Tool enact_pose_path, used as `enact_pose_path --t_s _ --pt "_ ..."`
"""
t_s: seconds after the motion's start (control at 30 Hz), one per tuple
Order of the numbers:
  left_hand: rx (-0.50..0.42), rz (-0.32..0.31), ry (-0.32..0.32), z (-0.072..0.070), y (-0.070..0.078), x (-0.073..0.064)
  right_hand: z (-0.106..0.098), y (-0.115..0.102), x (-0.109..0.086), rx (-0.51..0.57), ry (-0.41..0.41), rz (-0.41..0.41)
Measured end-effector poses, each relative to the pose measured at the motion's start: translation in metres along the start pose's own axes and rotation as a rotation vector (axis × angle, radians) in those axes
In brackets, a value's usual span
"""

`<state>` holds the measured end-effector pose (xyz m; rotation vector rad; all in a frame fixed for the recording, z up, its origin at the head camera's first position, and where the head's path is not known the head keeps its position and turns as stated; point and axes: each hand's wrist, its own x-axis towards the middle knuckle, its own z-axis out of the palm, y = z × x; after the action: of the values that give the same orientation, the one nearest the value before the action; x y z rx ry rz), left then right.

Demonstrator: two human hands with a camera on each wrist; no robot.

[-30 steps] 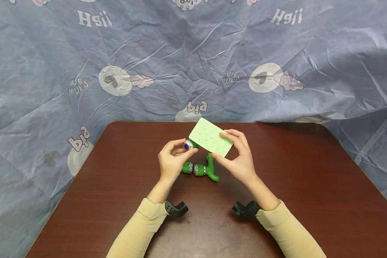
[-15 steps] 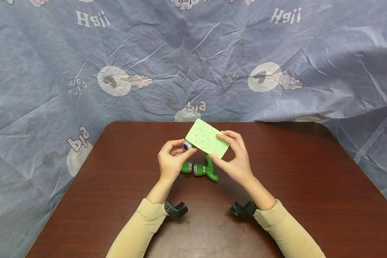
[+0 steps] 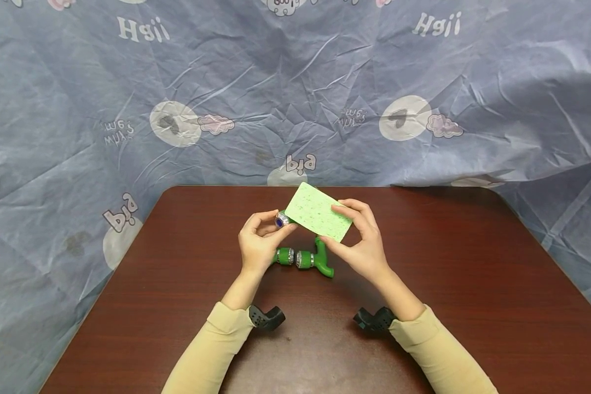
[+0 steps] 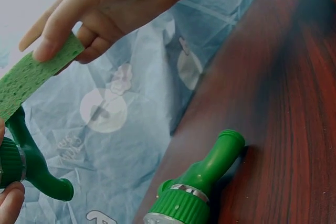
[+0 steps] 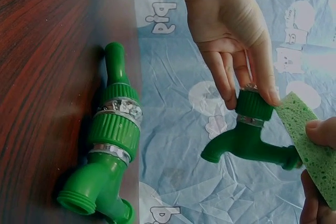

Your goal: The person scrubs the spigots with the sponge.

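My left hand pinches the ridged knob of a green plastic tap between thumb and fingers, holding it up above the table. The knob's blue-centred silver cap faces the head camera. A light green sponge is gripped in my right hand, thumb on one face and fingers on the other. In the right wrist view the sponge lies against the threaded inlet end of the tap. From the head, the sponge covers most of that tap.
Two more green taps lie on the brown table below my hands, knob to knob: a right one and a left one, partly behind my left hand. A blue-grey patterned cloth hangs behind the table.
The sponge slid a little left across the tap, then slightly back right. My left hand with the tap has shifted slightly left. The taps on the table stay put.
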<state>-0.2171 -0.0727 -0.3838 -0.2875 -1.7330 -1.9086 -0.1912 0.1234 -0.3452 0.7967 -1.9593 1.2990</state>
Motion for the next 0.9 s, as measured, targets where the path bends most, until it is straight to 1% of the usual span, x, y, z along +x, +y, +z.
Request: enact_pose_path --t_s 0.07,0.13,0.2,0.27,0.33,0.37,0.4,0.43,0.57,0.6,0.63,0.67,0.8,0.9 --pt "-0.011 -0.045 0.027 -0.003 -0.007 0.003 -0.001 0.000 0.000 0.003 -0.013 -0.003" --pt "-0.058 -0.090 0.052 -0.005 -0.009 0.005 -0.002 0.001 0.001 0.001 -0.030 -0.001" --pt "-0.107 -0.109 0.066 -0.006 -0.010 0.006 -0.003 0.002 0.001 -0.005 -0.049 0.008" --pt "-0.159 -0.098 0.062 -0.007 -0.013 0.007 -0.004 0.004 0.000 -0.010 -0.069 0.022" --pt "-0.190 -0.072 0.053 -0.008 -0.015 0.008 -0.005 0.007 0.000 -0.019 -0.087 0.036" --pt "-0.220 -0.054 0.046 -0.009 -0.027 0.010 -0.006 0.008 0.000 -0.021 -0.097 0.042" --pt "-0.240 -0.037 0.040 -0.009 -0.032 0.012 -0.007 0.009 -0.001 -0.021 -0.107 0.047" --pt "-0.267 -0.027 0.035 -0.011 -0.044 0.014 -0.008 0.010 -0.001 -0.020 -0.117 0.049" --pt "-0.275 -0.034 0.053 -0.012 -0.044 0.017 -0.013 0.016 0.000 0.009 -0.169 0.059" --pt "-0.246 -0.050 0.063 -0.012 -0.032 0.016 -0.014 0.018 0.000 0.025 -0.184 0.064" --pt "-0.225 -0.074 0.072 -0.012 -0.026 0.015 -0.016 0.020 0.000 0.042 -0.200 0.070" --pt "-0.197 -0.092 0.077 -0.012 -0.013 0.014 -0.017 0.022 0.001 0.060 -0.215 0.075" --pt "-0.192 -0.167 0.050 -0.014 -0.007 0.015 -0.023 0.027 0.002 0.148 -0.262 0.095" --pt "-0.214 -0.209 0.013 -0.016 -0.006 0.015 -0.026 0.029 0.003 0.208 -0.289 0.102"
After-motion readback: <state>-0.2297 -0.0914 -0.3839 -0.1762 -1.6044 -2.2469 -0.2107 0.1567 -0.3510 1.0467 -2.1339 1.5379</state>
